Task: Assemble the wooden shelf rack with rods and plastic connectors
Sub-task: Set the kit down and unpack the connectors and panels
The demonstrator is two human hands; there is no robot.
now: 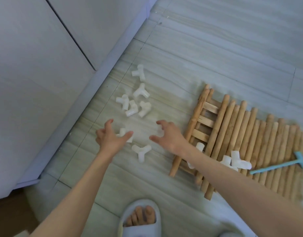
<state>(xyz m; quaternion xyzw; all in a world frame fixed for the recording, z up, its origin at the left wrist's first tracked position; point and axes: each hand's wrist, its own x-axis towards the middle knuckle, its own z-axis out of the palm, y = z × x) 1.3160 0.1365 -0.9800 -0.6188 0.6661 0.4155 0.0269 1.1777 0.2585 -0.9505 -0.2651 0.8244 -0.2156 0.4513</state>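
The work is at its start: no rod is joined to a connector yet. In the centre of the frame, white plastic connectors lie loose on the tiled floor, 5 of them close together in the group above the hands, and 1 more below and between the hands.

The left hand is at centre left with the fingers spread and bent like a claw over 1 connector. I cannot tell if it already touches it; it does not grip it. The right hand is also spread and curved, and something white and blurred is at its fingertips, too unclear to name. Both hands seem positioned to gather the scattered pieces together.

To the right, the wooden rods lie side by side in a row, on top of a ladder-like wooden shelf panel, probably so they do not roll away. Several more connectors rest on the rods at the lower right, near a light blue tool. A foot in a pale slipper is at the bottom centre.
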